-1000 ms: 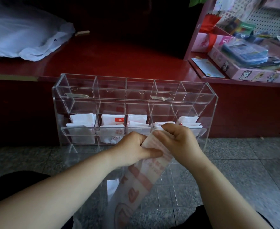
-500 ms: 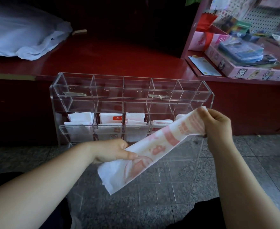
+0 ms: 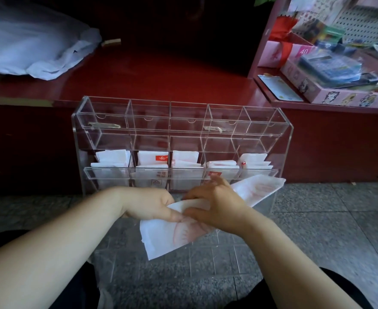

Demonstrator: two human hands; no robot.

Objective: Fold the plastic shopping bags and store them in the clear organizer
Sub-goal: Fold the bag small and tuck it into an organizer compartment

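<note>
Head view, left hand [image 3: 149, 205], right hand [image 3: 217, 206] pinching bag [image 3: 168, 237]

We seem to be in a small shop, probably one for stationery and gifts. Beside a long dark red counter [image 3: 161, 74] we see red shelves [image 3: 260, 47] full of goods: a pink box [image 3: 272, 52] with a label "40", a flat display box [image 3: 350, 98] with cartoon pictures that holds blue packets [image 3: 330, 65], and a white pegboard [image 3: 366, 21]. The clear organizer [image 3: 183, 130] with folded plastic shopping bags [image 3: 152, 159] stands on the grey stone floor [image 3: 328, 219] against this counter.
</note>
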